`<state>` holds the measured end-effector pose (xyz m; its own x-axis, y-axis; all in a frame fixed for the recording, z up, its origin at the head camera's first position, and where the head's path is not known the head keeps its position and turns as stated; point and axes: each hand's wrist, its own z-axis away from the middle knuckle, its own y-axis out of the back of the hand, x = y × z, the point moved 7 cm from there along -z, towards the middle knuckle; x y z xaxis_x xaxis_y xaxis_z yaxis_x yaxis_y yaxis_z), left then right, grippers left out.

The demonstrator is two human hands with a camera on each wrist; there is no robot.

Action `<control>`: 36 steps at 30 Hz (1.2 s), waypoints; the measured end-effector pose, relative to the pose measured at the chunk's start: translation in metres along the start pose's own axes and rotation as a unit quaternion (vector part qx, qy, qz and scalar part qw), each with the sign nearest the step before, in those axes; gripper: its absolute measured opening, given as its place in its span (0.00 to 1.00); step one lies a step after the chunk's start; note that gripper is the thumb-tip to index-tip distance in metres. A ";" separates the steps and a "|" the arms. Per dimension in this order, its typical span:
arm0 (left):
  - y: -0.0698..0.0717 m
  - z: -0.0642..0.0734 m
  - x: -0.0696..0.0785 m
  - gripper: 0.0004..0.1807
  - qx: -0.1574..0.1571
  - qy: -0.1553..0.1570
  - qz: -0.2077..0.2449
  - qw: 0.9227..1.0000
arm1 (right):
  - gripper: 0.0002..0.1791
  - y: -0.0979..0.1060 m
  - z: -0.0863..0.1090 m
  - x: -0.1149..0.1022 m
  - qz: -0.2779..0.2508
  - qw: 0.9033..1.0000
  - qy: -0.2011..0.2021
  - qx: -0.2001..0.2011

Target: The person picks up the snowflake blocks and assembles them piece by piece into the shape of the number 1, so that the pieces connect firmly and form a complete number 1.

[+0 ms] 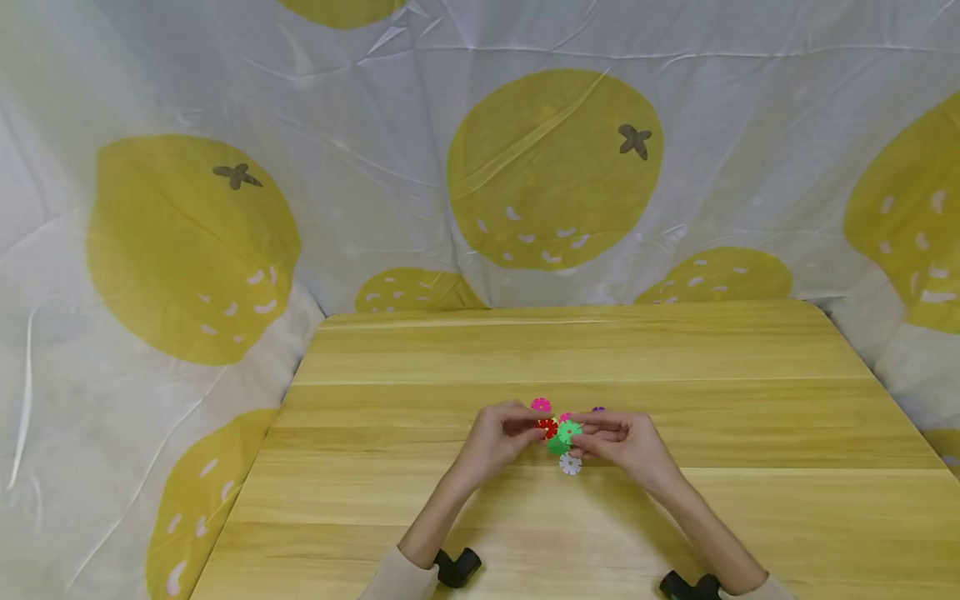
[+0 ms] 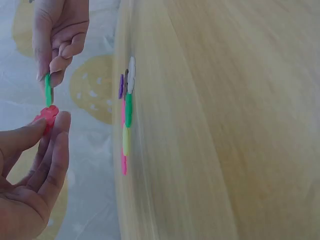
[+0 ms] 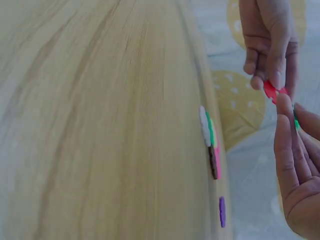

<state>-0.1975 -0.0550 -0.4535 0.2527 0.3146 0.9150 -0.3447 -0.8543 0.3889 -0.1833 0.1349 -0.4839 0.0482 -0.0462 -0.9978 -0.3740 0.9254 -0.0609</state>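
My left hand (image 1: 501, 435) pinches a red notched disc (image 1: 547, 428) between thumb and fingers. A light green notched disc (image 1: 570, 432) is pinched in my right hand (image 1: 630, 446). Both hands are raised above the table, and the two discs meet edge to edge; in the left wrist view the green disc (image 2: 48, 90) stands at an angle to the red disc (image 2: 48, 116). Whether their slots interlock I cannot tell. On the table below lie several more discs: a pink one (image 1: 541, 405), a darker green one (image 1: 557, 446), a white one (image 1: 570, 463) and a purple one (image 3: 222, 212).
The discs lie on a wooden table (image 1: 360, 467). A pale cloth printed with yellow fruit (image 1: 555, 167) hangs behind and beside it. Black wrist mounts (image 1: 458, 568) show near the sleeves. A brown disc (image 3: 213, 162) and a pale yellow disc (image 2: 126, 139) lie among the others.
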 end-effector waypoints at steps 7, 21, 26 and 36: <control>0.001 0.001 0.000 0.10 0.017 -0.005 0.056 0.998 | 0.25 -0.003 0.000 0.000 -0.024 0.999 0.009 0.021; 0.003 0.001 0.008 0.08 0.051 -0.055 -0.018 0.997 | 0.25 -0.002 0.002 -0.005 -0.001 0.999 0.015 0.044; 0.003 0.001 0.013 0.08 0.054 -0.080 -0.024 0.995 | 0.26 -0.005 0.000 -0.007 -0.012 0.999 0.030 0.027; 0.005 0.004 0.019 0.08 0.055 -0.147 -0.011 0.987 | 0.25 -0.005 0.003 -0.012 0.011 1.000 0.026 0.007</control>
<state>-0.1906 -0.0550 -0.4342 0.5167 0.2143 0.8289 -0.2390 -0.8936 0.3800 -0.1789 0.1317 -0.4713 -0.0079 -0.0449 -0.9990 -0.3620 0.9314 -0.0390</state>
